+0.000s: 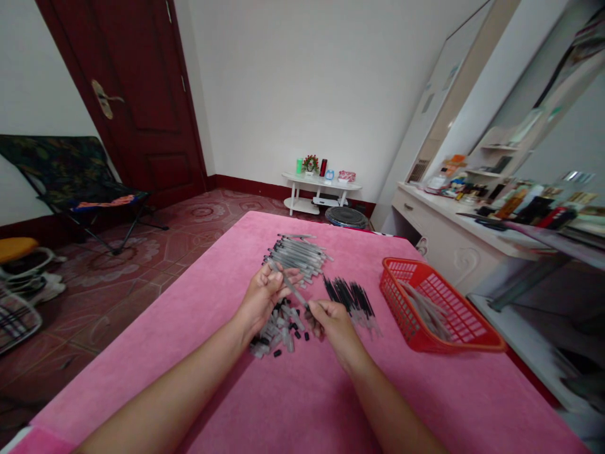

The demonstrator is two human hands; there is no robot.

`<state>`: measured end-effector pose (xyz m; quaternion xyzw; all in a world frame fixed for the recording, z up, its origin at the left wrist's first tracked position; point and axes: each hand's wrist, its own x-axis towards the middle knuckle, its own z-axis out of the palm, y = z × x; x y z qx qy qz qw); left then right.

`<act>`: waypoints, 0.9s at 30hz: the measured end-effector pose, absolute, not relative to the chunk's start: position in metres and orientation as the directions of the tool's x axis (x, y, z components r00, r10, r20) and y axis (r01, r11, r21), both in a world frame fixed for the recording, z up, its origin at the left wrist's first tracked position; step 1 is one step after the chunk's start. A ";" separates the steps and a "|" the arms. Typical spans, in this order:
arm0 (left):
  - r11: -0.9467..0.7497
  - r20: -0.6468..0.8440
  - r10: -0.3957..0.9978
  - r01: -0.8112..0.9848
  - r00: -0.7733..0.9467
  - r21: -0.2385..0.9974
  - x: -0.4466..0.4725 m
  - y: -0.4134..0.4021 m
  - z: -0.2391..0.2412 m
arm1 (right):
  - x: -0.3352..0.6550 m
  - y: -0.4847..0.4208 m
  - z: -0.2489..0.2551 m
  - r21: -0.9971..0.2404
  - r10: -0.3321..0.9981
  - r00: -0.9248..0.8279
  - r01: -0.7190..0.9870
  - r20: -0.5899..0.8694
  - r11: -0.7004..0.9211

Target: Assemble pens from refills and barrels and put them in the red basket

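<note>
A translucent pen barrel (pixel 295 291) slants between my two hands over the pink cloth. My left hand (pixel 265 293) pinches its upper end, the other fingers partly spread. The lower end sits in the closed fingers of my right hand (pixel 331 318); they hide what that end looks like. Under my hands lies a loose heap of clear pen caps (pixel 276 331) and small black plugs (pixel 277 354). Beyond them, pens (pixel 302 255) with clear barrels are laid side by side. To the right of these is a row of black ink refills (pixel 352 296).
A red plastic basket (pixel 411 334) with clear barrels (pixel 428 309) inside stands on the right of the pink-covered table (pixel 189 328). A dresser (pixel 439 227) crowded with bottles lies beyond it. A folding chair (pixel 80 183) is at the left, a low white table (pixel 321 181) by the wall.
</note>
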<state>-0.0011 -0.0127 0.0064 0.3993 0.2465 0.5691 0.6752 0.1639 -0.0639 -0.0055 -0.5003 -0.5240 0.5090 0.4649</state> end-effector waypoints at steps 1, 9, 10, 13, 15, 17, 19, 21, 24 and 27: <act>0.035 0.110 0.970 -0.571 0.218 0.821 0.000 -0.013 0.006 | 0.164 -0.064 -0.005 -0.998 0.999 -0.049 0.064 0.005 0.008; 0.042 0.063 0.984 -0.570 0.164 0.820 0.002 -0.014 0.004 | 0.161 -0.063 -0.004 -0.998 0.999 -0.044 0.067 -0.017 -0.014; 0.042 0.063 0.984 -0.568 0.164 0.822 0.002 -0.014 0.004 | 0.161 -0.063 -0.005 -0.996 0.999 -0.050 0.086 -0.008 -0.004; 0.038 0.067 0.984 -0.565 0.164 0.824 0.002 -0.014 0.003 | 0.161 -0.063 -0.005 -0.986 0.995 0.027 0.145 0.091 0.086; 0.035 0.069 0.985 -0.563 0.161 0.826 0.002 -0.014 0.002 | 0.161 -0.063 -0.005 -0.982 0.991 0.060 0.154 0.121 0.111; 0.032 0.068 0.985 -0.562 0.157 0.827 0.002 -0.014 0.002 | 0.162 -0.063 -0.007 -0.988 0.996 0.022 0.134 0.081 0.077; 0.034 0.069 0.985 -0.563 0.160 0.825 0.002 -0.014 0.001 | 0.162 -0.063 -0.008 -0.989 0.998 -0.033 0.137 0.046 0.050; 0.038 0.068 0.984 -0.565 0.166 0.824 0.002 -0.013 0.001 | 0.163 -0.063 -0.008 -0.983 0.997 -0.014 0.169 0.077 0.078; 0.039 0.062 0.985 -0.561 0.160 0.827 0.002 -0.014 0.000 | 0.163 -0.062 -0.007 -0.970 0.985 0.082 0.200 0.154 0.136; 0.036 0.058 0.987 -0.556 0.150 0.830 0.002 -0.014 -0.001 | 0.164 -0.062 -0.006 -0.981 0.994 0.036 0.168 0.104 0.096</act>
